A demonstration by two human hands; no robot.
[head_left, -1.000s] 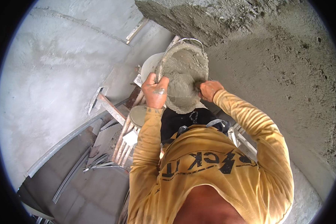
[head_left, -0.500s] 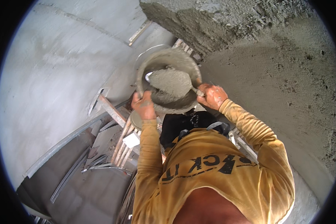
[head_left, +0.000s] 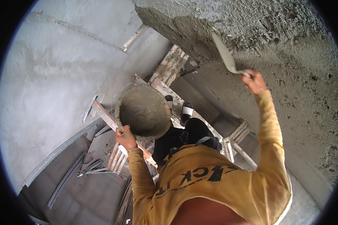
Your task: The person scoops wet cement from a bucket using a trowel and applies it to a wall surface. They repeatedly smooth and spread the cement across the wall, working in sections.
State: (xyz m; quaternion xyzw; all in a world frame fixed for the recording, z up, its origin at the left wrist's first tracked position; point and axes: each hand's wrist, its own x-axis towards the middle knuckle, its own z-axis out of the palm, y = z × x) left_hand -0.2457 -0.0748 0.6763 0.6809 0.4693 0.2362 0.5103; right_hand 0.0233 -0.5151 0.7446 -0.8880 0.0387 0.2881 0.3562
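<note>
My left hand point(head_left: 125, 138) grips the near rim of a round metal pan point(head_left: 142, 110) smeared inside with grey mortar, held at about chest height. My right hand point(head_left: 255, 80) is raised up and to the right, closed on the handle of a trowel point(head_left: 225, 55). The mortar-coated blade lies flat against the rough wet plaster point(head_left: 244, 22) on the wall above me. Both arms wear yellow long sleeves.
I stand on a wooden plank scaffold point(head_left: 169, 71), my sandalled feet point(head_left: 186, 109) below the pan. A smooth grey plastered wall point(head_left: 52, 75) curves round on the left. Metal strips and scraps point(head_left: 88, 168) lie on the floor at lower left.
Both hands were at the pan, the right working the trowel in the mortar. The right hand has since swung up and right to the wall, and the pan has dropped lower.
</note>
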